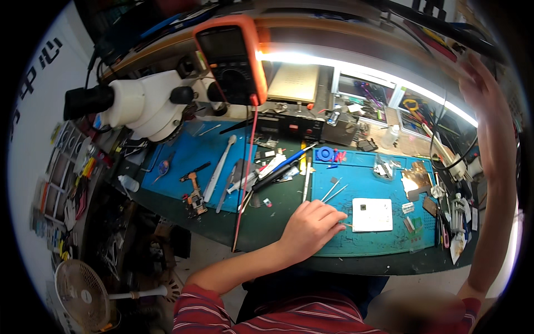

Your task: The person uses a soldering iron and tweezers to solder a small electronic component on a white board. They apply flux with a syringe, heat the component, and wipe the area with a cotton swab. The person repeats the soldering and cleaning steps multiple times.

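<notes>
My left hand (312,231) is closed over the blue work mat (334,245), its fingers pinched on a thin pointed tool (349,225). The tool's tip reaches the left edge of a white square block (379,216), which has a small dark chip (363,207) on it. Two thin metal prongs (335,192) lie just beyond my knuckles; whether they belong to the held tool is hidden. At the far right, my right hand (478,83) is raised high beside the shelf and a dark curved bar (439,36). Its fingers are blurred, and what they touch is unclear.
A white microscope (144,103) stands at left, beside an orange multimeter (233,58) with a hanging red lead (248,167). A phone circuit board (194,192), brush (221,167) and pens (283,170) lie mid-bench. Small tools (457,222) crowd the right edge. A fan (83,295) sits lower left.
</notes>
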